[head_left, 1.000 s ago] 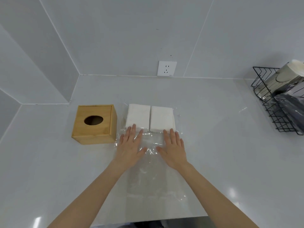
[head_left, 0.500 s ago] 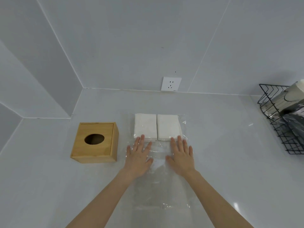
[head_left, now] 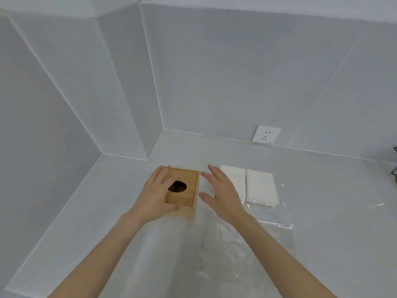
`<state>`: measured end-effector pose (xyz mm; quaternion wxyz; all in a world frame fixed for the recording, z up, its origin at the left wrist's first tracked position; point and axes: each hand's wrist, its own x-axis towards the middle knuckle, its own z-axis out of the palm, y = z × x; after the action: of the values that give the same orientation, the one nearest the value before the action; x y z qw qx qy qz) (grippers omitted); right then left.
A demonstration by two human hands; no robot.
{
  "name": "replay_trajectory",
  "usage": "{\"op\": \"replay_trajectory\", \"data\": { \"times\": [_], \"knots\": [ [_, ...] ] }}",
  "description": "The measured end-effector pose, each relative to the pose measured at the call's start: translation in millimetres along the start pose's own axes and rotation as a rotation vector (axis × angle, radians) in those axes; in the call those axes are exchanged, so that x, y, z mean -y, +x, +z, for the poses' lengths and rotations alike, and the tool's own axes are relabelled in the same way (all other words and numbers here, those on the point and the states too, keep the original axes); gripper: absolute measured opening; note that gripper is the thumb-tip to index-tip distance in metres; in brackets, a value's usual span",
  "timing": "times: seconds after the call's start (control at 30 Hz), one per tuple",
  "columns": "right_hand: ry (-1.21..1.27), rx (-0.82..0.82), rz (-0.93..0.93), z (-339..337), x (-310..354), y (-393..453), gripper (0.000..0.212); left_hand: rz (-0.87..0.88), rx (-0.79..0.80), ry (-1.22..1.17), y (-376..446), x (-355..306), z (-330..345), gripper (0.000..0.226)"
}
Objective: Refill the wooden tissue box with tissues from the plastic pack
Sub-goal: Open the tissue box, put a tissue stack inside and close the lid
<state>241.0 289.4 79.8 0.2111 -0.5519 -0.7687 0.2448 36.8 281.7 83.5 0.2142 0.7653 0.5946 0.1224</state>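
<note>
The wooden tissue box (head_left: 186, 194) with an oval hole in its top stands on the white counter. My left hand (head_left: 156, 194) lies over its left side, thumb at the near edge and fingers reaching along the far left edge. My right hand (head_left: 221, 192) hovers just right of the box, fingers straight and spread, holding nothing. Two white tissue stacks (head_left: 250, 185) lie side by side on the flattened clear plastic pack (head_left: 272, 229), to the right of my right hand.
A white wall socket (head_left: 266, 134) sits on the back wall above the counter. A black wire rack (head_left: 394, 166) is just visible at the right edge. The walls form a stepped corner at the back left.
Both hands left the plastic pack and moved left to the wooden box; the left now lies on it. The camera view swung left and up.
</note>
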Motion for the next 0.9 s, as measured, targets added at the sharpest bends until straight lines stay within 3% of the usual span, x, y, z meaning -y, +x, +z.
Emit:
{"op": "replay_trajectory", "data": {
  "times": [0.2, 0.4, 0.6, 0.73, 0.9],
  "knots": [
    [-0.163, 0.297, -0.026, 38, 16, 8, 0.073, -0.105, 0.139, 0.059, -5, 33, -1, 0.077],
    [-0.306, 0.277, -0.077, 45, 16, 14, 0.057, -0.092, 0.191, -0.003, -1, 41, -1, 0.059],
    [-0.171, 0.398, -0.026, 31, 20, 22, 0.053, -0.039, 0.334, 0.06, 12, 35, -25, 0.054],
    [-0.003, 0.435, -0.007, 10, 24, 30, 0.046, -0.085, 0.372, -0.117, 24, 37, -46, 0.052],
    [0.266, 0.32, 0.098, -11, 24, 39, 0.032, -0.136, 0.224, -0.303, 42, 41, -62, 0.029]
  ]
}}
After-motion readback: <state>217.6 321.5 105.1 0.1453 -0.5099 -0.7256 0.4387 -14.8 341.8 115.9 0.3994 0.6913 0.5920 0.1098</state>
